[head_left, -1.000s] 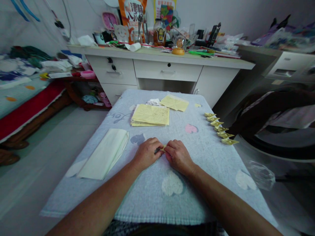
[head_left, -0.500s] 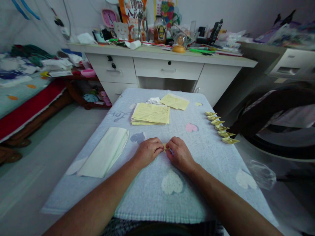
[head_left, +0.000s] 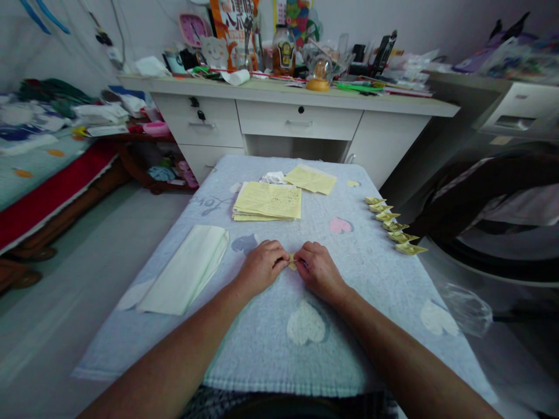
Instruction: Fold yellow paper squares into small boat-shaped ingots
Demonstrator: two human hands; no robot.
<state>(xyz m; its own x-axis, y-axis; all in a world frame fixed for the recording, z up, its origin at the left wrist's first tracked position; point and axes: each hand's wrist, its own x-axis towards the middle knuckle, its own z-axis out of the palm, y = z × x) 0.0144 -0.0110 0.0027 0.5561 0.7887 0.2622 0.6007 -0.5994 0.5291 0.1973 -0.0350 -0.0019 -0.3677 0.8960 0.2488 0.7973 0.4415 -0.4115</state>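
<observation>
Between my hands is a small piece of folded yellow paper, mostly hidden by the fingers. My left hand pinches its left side with thumb and fingertips. On the right side my right hand grips it the same way, fingers curled. Both hands rest just above the cloth-covered table. Beyond them lies a stack of yellow paper sheets with writing on the top one. Several folded yellow paper boats stand in a row along the table's right edge.
A folded pale cloth or paper lies left of my hands. Behind the stack are more yellow sheets and a crumpled white tissue. A cluttered white desk stands beyond the table, a front-loading washing machine to the right.
My fingers have shifted slightly on the small yellow paper, and a bit more of it shows below the fingertips. Everything else stays in place.
</observation>
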